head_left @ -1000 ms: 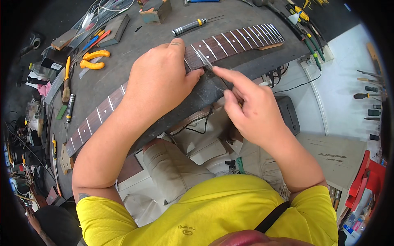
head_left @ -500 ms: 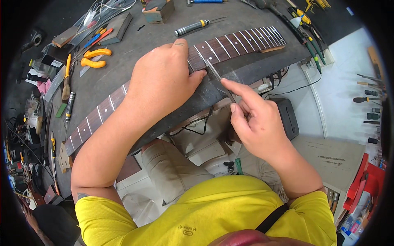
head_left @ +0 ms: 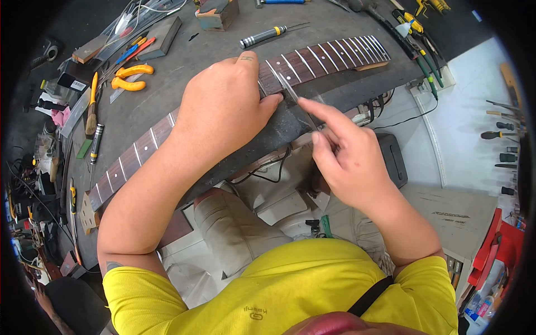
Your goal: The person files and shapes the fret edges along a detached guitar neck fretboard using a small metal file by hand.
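Observation:
A guitar neck (head_left: 306,63) with a dark fretboard, pale metal frets and dot inlays lies slantwise across the dark bench top. My left hand (head_left: 223,95) is wrapped over its middle, the thumb on the near edge. In my right hand (head_left: 352,156) is a slim metal file (head_left: 288,89), pinched between thumb and fingers with the index finger stretched along it. The tip of the file rests on the fretboard beside a fret, just right of my left thumb. Part of the fretboard is hidden beneath my left hand and forearm.
Beyond the neck lie a grey screwdriver-like tool (head_left: 263,37) and a wooden block (head_left: 218,15). To the left are orange-handled pliers (head_left: 131,77), a brush (head_left: 91,118) and a long grey block (head_left: 160,39). Several tools crowd the far right corner, near a hammer (head_left: 385,25).
My right hand and the file have slid a little away from me over the fretboard. The left hand keeps its hold on the neck.

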Available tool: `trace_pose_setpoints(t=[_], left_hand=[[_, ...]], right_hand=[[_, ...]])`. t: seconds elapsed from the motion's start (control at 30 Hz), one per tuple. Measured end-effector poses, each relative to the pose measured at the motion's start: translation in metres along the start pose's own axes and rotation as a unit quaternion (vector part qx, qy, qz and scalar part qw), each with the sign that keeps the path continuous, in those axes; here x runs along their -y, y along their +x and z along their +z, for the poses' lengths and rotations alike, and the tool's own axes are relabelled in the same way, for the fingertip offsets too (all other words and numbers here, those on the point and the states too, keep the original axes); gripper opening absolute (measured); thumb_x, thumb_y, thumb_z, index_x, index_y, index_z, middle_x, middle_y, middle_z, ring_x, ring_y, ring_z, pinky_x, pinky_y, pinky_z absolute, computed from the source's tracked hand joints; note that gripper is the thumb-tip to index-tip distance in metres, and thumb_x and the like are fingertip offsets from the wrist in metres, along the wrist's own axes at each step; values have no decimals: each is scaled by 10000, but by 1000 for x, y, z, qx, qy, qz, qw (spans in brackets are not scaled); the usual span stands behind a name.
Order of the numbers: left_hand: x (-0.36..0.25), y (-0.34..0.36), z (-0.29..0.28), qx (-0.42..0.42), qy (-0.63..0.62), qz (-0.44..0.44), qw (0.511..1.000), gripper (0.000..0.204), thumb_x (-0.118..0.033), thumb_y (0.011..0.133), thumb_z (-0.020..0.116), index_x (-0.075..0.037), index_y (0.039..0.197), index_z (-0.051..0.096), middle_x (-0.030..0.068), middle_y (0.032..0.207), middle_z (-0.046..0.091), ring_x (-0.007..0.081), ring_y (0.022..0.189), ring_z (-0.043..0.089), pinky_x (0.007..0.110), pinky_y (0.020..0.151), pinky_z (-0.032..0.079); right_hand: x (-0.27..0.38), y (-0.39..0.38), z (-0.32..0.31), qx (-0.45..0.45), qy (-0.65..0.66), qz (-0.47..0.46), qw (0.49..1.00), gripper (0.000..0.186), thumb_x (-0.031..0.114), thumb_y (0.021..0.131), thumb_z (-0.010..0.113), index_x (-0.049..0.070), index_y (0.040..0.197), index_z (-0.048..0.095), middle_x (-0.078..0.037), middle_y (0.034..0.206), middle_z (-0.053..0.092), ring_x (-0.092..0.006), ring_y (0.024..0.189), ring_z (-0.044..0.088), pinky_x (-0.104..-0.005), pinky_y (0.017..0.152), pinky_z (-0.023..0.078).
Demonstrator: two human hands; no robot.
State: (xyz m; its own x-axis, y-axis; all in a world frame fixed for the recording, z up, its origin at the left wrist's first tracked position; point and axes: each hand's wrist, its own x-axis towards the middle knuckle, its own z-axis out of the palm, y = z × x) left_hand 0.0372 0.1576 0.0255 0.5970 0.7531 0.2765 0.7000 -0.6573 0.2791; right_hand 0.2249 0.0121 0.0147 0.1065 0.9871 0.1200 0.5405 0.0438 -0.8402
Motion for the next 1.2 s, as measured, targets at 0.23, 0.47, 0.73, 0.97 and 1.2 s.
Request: trace_pose_setpoints(t=[0.23,0.47,0.73,0.97,1.2], left_hand=[[2,1,2,-16,3,16,1000,493,-301,880,924,37,1166,708,271,1026,783,479,1006,769,555,863,607],[-2,2,-2,4,-4,4,1000,499,-302,882,925,38,1169,700,271,1033,784,483,1013,768,558,861,606],[5,-1,1,-8,-4,13,1000,495,-306,885,924,34,1166,698,267,1024,781,482,996,767,552,852,606],[0,2,1,-9,-5,14,1000,484,-302,883,927,25,1158,700,263,1020,782,475,989,769,550,851,605],[-1,0,-1,7,0,-8,1000,489,-297,883,924,25,1175,700,260,1046,783,475,1017,766,549,865,603]], right_hand=[[3,30,6,-23,-47,-37,998,381,78,1026,682,31,1401,724,-266,804,726,-476,737,733,-513,685,582],[7,-10,-6,6,-15,31,999,399,68,1026,679,32,1422,714,-252,775,711,-450,720,743,-503,678,581],[14,22,3,-18,-80,-37,996,383,60,1027,666,23,1402,729,-266,813,730,-463,768,755,-531,712,586],[19,33,-4,-5,-104,-46,994,378,52,1023,676,8,1396,724,-269,840,748,-469,790,759,-516,748,597],[24,21,-7,39,-36,58,997,338,77,1038,651,-5,1354,739,-293,953,770,-515,898,747,-560,800,603]])
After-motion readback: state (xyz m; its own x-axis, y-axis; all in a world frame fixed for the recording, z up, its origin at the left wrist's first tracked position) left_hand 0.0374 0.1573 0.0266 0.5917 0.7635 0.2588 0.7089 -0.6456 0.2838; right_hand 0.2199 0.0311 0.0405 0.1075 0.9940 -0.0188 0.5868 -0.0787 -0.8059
